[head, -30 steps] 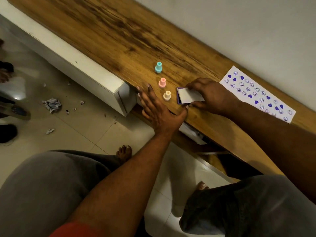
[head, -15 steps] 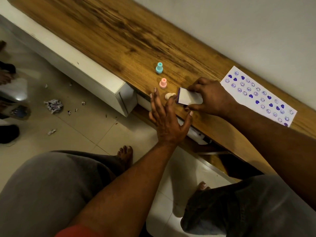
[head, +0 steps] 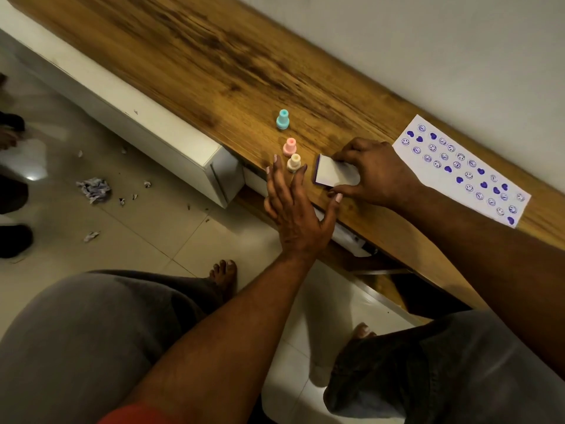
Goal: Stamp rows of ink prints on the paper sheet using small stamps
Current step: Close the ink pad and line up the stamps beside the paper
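Three small stamps stand upright on the wooden counter (head: 189, 56) — teal stamp (head: 282, 119) farthest from the ink pad (head: 334, 175), pink stamp (head: 289, 146) nearer, cream stamp (head: 294, 162) just beside it. The left hand (head: 295, 206), fingers spread open, reaches toward the cream stamp, holding nothing. The right hand (head: 377, 172) pinches the ink pad's white lid. Beyond that hand lies the paper sheet (head: 461, 169) — rows of purple smileys and hearts.
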A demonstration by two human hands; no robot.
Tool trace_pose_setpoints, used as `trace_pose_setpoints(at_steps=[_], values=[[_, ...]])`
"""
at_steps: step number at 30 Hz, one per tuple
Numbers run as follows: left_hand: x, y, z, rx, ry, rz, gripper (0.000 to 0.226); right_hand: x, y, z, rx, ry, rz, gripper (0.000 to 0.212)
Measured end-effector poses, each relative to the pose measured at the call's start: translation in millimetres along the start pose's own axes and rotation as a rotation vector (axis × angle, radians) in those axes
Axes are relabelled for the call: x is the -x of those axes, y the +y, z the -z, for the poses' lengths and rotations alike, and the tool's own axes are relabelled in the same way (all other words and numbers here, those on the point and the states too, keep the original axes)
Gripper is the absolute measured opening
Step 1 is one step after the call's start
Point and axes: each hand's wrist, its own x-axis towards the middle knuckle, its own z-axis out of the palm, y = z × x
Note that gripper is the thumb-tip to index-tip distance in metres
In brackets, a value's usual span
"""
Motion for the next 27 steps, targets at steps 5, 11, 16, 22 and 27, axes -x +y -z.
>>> trace_pose_setpoints(at_steps=[5, 11, 16, 22, 27], values=[[3, -4, 1, -0.054, -0.054, -0.019, 0.079, 1, -1, -1, 0.033, 0.003, 0.026, 0.076], [6, -5, -2, -0.085, -0.094, -0.030, 0.078, 0, -2, -1, 0.052, 0.007, -0.002, 0.077], [5, -3, -5, -0.099, -0.088, -0.021, 0.078, 1, -4, -4, 0.026, 0.018, -0.027, 0.079], [6, -4, -5, -0.088, -0.059, -0.023, 0.074, 15, -4, -11, -0.084, 0.162, -0.190, 0.099], [9, -5, -6, -0.079, -0.052, -0.036, 0.077, 34, -19, -29, -0.117, 0.317, -0.567, 0.104]])
